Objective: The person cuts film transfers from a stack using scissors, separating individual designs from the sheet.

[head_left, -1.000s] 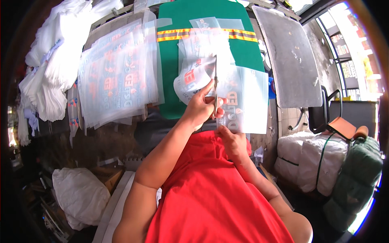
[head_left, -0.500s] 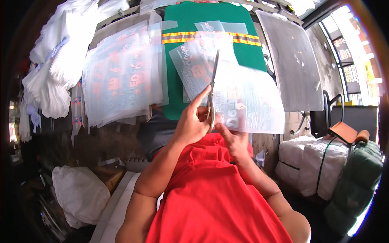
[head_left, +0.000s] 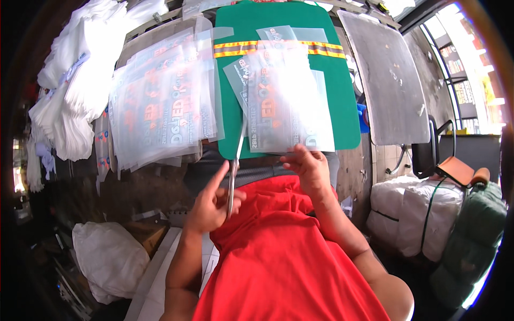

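My left hand is closed around the handles of a pair of metal scissors, whose blades point away from me over the near left edge of a green board. Translucent printed plastic sheets lie overlapping on the board, the top ones washed out by glare. Just at their near edge is my right hand, its fingers bent but apart with nothing in them. Whether its fingertips touch the sheets I cannot tell. To the left, more printed plastic sheets sit in an untidy pile.
A grey panel stands right of the board. Bundles of white plastic hang at the far left. Wrapped white bales, a dark green bundle and a chair are at right. A white sack rests at lower left.
The plastic sheet my right hand held now lies on the board, released. My left hand has drawn back toward me and left with the scissors.
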`<move>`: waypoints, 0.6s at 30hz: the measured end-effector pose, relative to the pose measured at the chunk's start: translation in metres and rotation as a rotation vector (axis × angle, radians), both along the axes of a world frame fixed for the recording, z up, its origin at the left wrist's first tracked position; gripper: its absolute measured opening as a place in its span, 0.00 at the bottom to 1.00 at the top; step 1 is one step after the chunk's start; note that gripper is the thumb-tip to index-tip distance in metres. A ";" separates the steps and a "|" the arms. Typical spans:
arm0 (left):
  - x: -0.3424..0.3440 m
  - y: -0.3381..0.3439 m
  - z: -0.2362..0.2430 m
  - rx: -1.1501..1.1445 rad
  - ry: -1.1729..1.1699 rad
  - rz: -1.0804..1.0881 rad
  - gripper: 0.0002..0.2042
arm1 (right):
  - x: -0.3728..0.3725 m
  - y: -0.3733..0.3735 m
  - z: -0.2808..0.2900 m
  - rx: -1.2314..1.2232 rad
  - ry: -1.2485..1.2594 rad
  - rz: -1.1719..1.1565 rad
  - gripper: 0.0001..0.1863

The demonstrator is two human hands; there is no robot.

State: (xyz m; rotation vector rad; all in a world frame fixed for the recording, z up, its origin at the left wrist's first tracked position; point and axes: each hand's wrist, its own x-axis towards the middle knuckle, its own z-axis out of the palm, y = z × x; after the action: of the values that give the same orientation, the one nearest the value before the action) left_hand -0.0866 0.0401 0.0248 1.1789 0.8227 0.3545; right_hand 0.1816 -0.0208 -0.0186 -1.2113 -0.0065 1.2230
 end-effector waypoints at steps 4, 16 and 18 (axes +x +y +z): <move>-0.036 -0.021 -0.004 -0.096 -0.064 -0.194 0.42 | 0.024 0.007 0.009 0.118 0.270 -0.063 0.17; 0.027 -0.037 -0.013 -0.109 -0.126 -0.280 0.43 | 0.004 0.025 0.009 0.139 -0.060 0.017 0.16; 0.041 -0.043 -0.022 -0.152 -0.178 -0.233 0.43 | -0.001 0.026 0.007 0.154 -0.059 -0.024 0.16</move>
State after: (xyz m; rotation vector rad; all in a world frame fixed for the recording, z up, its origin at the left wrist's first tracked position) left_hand -0.0454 -0.0032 0.0029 1.0709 0.5410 0.1982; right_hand 0.1804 0.0050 -0.0116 -1.1093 -0.1279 1.1445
